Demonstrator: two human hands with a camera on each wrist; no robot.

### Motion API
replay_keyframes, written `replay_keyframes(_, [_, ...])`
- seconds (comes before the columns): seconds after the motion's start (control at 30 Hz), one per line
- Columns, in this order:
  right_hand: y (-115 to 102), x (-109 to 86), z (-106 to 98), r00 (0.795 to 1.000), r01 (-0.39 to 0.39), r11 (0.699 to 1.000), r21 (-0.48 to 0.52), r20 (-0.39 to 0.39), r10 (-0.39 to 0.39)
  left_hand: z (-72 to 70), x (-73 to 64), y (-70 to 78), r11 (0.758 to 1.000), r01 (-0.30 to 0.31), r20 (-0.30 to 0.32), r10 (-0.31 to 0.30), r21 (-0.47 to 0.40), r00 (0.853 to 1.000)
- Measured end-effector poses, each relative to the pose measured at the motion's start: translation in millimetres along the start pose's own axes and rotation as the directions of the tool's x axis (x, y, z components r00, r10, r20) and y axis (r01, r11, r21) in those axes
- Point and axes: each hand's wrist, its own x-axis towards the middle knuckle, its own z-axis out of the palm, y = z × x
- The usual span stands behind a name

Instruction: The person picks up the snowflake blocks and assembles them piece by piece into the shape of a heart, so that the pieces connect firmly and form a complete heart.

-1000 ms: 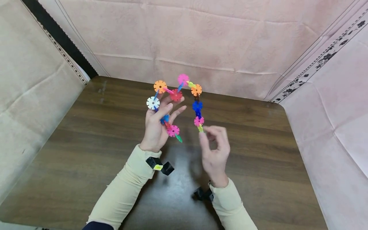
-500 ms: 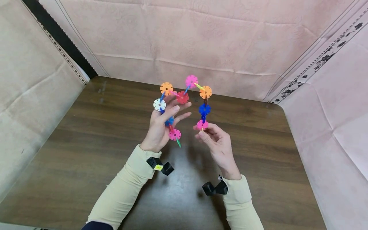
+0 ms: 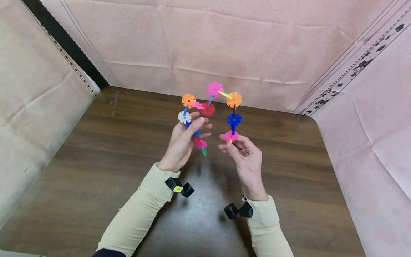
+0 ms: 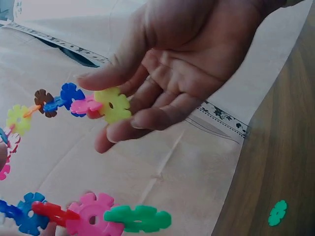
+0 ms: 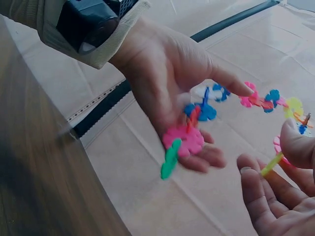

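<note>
A chain of colourful flower-shaped interlocking discs (image 3: 234, 119) arches in the air between both hands. My left hand (image 3: 178, 146) holds its left side, which runs between thumb and fingers. A pink disc (image 4: 93, 219) and a green disc (image 4: 139, 219) hang free at this end, beside the left fingers in the right wrist view. My right hand (image 3: 248, 159) pinches the yellow-green disc (image 4: 117, 105) at the chain's other end between thumb and fingertips. Just above it is a pink disc (image 3: 231, 136). The two chain ends are apart, and the left thumb hides part of the chain.
Below the hands is a brown wooden table (image 3: 96, 171). Pale patterned cloth (image 3: 205, 39) surrounds it at the back and sides. A loose green disc (image 4: 277, 213) lies on the wood in the left wrist view.
My right hand has moved right and changed its hold on the yellow-green disc. My left hand has shifted slightly right and turned, swinging the green end along. The chain's top has also moved right.
</note>
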Motion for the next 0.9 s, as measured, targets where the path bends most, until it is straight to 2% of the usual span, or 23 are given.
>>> replay_keyframes(0.07, [0.6, 0.5, 0.8, 0.999, 0.034, 0.999, 0.009, -0.031, -0.033, 0.9, -0.7, -1.8, 0.998, 0.038, -0.057, -0.035, 0.055, 0.998])
replay_keyframes(0.13, [1.3, 1.6, 1.8, 0.995, 0.072, 0.997, 0.019, -0.071, -0.071, 3.6, -2.2, -3.6, 0.988, 0.061, -0.124, -0.044, 0.140, 0.991])
replay_keyframes(0.2, [2.4, 2.9, 3.0, 0.987, 0.115, 0.993, 0.015, -0.113, -0.113, 7.4, -5.5, -6.0, 0.961, 0.065, -0.190, -0.013, 0.269, 0.982])
replay_keyframes(0.23, [3.0, 3.6, 3.8, 0.982, 0.140, 0.990, 0.007, -0.132, -0.138, 9.9, -7.7, -7.3, 0.938, 0.047, -0.208, 0.027, 0.344, 0.978])
replay_keyframes(0.27, [3.8, 4.3, 4.9, 0.975, 0.167, 0.986, 0.001, -0.150, -0.165, 12.8, -10.4, -8.4, 0.908, 0.007, -0.204, 0.087, 0.418, 0.975])
replay_keyframes(0.33, [5.5, 5.3, 7.9, 0.960, 0.214, 0.976, -0.027, -0.178, -0.216, 18.5, -16.1, -10.1, 0.820, -0.103, -0.145, 0.221, 0.563, 0.964])
replay_keyframes(0.4, [7.7, 5.6, 11.8, 0.945, 0.246, 0.967, -0.061, -0.205, -0.253, 24.9, -21.4, -10.2, 0.723, -0.235, -0.021, 0.327, 0.650, 0.945])
replay_keyframes(0.43, [8.7, 5.2, 14.2, 0.938, 0.256, 0.963, -0.087, -0.217, -0.269, 28.3, -23.4, -9.5, 0.683, -0.297, 0.049, 0.357, 0.667, 0.933])
replay_keyframes(0.47, [9.7, 4.4, 16.8, 0.932, 0.259, 0.959, -0.114, -0.229, -0.279, 31.6, -24.9, -8.5, 0.658, -0.341, 0.114, 0.363, 0.671, 0.925])
replay_keyframes(0.5, [10.2, 3.3, 19.6, 0.928, 0.257, 0.954, -0.151, -0.236, -0.287, 34.7, -25.8, -7.4, 0.651, -0.366, 0.165, 0.349, 0.665, 0.922])
replay_keyframes(0.53, [9.2, 1.7, 23.5, 0.924, 0.259, 0.948, -0.184, -0.240, -0.299, 37.6, -26.5, -5.9, 0.651, -0.368, 0.199, 0.320, 0.664, 0.926])
replay_keyframes(0.6, [6.9, -1.2, 30.0, 0.917, 0.260, 0.929, -0.263, -0.233, -0.323, 41.9, -26.2, -3.4, 0.661, -0.340, 0.223, 0.259, 0.669, 0.940])
replay_keyframes(0.7, [1.9, -3.0, 37.0, 0.915, 0.278, 0.893, -0.353, -0.187, -0.359, 44.5, -23.2, -1.1, 0.677, -0.290, 0.203, 0.208, 0.676, 0.957])
replay_keyframes(0.83, [-2.7, -0.1, 39.6, 0.916, 0.314, 0.842, -0.439, -0.092, -0.390, 41.4, -17.4, -1.2, 0.704, -0.278, 0.167, 0.224, 0.654, 0.960])
replay_keyframes(0.9, [-4.3, 1.0, 39.7, 0.916, 0.331, 0.814, -0.477, -0.043, -0.398, 38.5, -15.1, -1.9, 0.728, -0.265, 0.151, 0.220, 0.632, 0.964])
